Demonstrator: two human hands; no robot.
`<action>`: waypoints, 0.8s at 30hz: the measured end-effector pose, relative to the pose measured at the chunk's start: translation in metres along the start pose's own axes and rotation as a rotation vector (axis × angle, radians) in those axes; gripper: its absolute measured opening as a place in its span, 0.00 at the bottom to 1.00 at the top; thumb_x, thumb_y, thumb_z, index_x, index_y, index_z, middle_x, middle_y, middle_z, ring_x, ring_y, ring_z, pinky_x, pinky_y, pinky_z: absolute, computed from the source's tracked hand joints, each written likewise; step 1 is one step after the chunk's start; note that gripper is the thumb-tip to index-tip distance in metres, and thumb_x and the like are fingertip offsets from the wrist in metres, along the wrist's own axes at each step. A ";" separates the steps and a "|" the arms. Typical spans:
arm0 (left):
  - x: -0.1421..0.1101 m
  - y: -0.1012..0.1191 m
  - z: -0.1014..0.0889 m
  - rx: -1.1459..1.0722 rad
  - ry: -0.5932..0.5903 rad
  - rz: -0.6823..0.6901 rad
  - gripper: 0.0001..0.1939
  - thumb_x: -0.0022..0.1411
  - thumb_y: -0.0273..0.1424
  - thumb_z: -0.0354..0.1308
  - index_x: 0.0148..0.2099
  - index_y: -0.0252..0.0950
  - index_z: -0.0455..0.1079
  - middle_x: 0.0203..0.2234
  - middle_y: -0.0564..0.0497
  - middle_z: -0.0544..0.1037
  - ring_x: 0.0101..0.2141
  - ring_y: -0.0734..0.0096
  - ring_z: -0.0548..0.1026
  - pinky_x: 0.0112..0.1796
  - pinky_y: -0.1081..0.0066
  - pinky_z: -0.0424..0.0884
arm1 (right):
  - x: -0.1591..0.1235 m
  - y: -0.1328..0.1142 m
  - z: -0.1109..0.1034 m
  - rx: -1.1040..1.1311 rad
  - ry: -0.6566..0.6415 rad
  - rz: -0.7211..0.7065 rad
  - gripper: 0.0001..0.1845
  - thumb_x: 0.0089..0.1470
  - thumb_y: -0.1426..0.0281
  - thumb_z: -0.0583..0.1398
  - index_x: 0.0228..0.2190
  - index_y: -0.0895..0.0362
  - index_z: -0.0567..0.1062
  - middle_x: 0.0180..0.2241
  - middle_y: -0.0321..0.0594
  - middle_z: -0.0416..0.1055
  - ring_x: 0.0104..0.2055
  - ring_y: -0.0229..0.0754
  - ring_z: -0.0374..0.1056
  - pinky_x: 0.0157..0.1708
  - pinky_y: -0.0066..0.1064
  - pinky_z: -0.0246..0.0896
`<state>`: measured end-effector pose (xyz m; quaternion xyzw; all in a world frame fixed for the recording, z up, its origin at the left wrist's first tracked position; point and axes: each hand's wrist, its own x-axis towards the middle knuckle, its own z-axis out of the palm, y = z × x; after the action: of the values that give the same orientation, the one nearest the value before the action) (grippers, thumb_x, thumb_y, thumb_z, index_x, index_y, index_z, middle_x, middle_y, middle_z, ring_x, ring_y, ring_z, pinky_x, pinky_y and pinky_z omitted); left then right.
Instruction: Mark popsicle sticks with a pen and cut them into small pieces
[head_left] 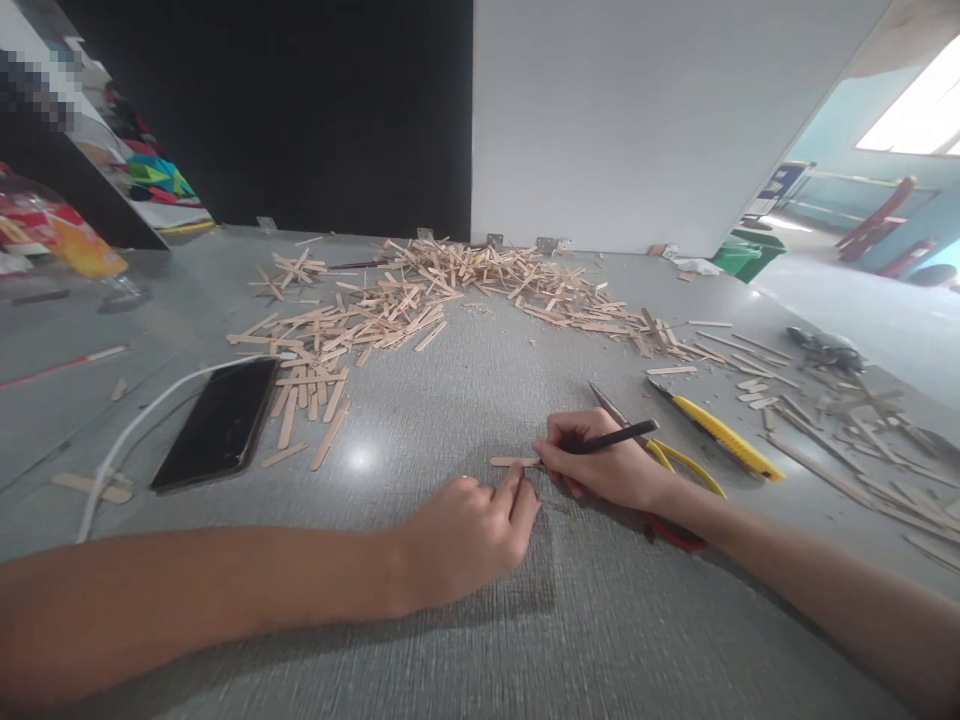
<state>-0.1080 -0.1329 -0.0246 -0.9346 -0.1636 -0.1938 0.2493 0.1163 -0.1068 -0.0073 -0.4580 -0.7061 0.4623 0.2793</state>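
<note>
Mid-frame, right fingers [556,455] grip a black pen [619,436] at one stick [504,462] under bunched left fingers [523,497], can't tell if it's marked, loose pile [480,268] up top.

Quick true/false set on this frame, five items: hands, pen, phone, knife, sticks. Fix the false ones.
1. The right hand holds a black pen. True.
2. The left hand rests on the black smartphone. False: its fingertips are at a small flat wooden stick, clear of the smartphone.
3. A white cable curves around the smartphone's left side. True.
4. The yellow utility knife lies left of the smartphone. False: it lies to the right, past the pen.
5. A loose pile of flat wooden sticks lies beyond both hands. True.
</note>
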 end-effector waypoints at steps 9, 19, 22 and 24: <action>-0.001 0.000 0.002 -0.007 -0.008 0.002 0.12 0.69 0.19 0.50 0.45 0.20 0.75 0.42 0.29 0.83 0.23 0.65 0.80 0.18 0.70 0.71 | 0.000 -0.004 -0.001 0.022 -0.002 0.030 0.19 0.62 0.64 0.62 0.21 0.54 0.67 0.14 0.30 0.66 0.15 0.32 0.59 0.16 0.24 0.51; -0.001 -0.001 0.000 -0.004 -0.023 0.013 0.13 0.69 0.19 0.49 0.45 0.20 0.75 0.43 0.29 0.83 0.23 0.64 0.80 0.18 0.69 0.73 | 0.000 -0.004 0.001 0.044 0.017 0.045 0.18 0.62 0.65 0.62 0.21 0.54 0.68 0.14 0.29 0.66 0.14 0.31 0.59 0.14 0.23 0.51; -0.001 0.000 0.000 -0.002 -0.024 0.010 0.13 0.69 0.19 0.49 0.46 0.20 0.75 0.43 0.29 0.83 0.23 0.64 0.80 0.18 0.69 0.73 | 0.000 -0.004 0.001 0.039 0.013 0.038 0.18 0.62 0.66 0.62 0.21 0.54 0.68 0.14 0.29 0.66 0.14 0.31 0.59 0.15 0.23 0.52; -0.001 0.000 0.001 0.005 -0.026 0.010 0.14 0.70 0.19 0.48 0.46 0.21 0.75 0.43 0.30 0.83 0.24 0.65 0.80 0.18 0.69 0.73 | 0.000 -0.003 0.000 0.029 0.012 0.027 0.18 0.62 0.66 0.62 0.21 0.55 0.68 0.14 0.29 0.66 0.15 0.31 0.59 0.16 0.23 0.52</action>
<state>-0.1086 -0.1324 -0.0256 -0.9372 -0.1626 -0.1802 0.2504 0.1149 -0.1074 -0.0049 -0.4663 -0.6912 0.4735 0.2838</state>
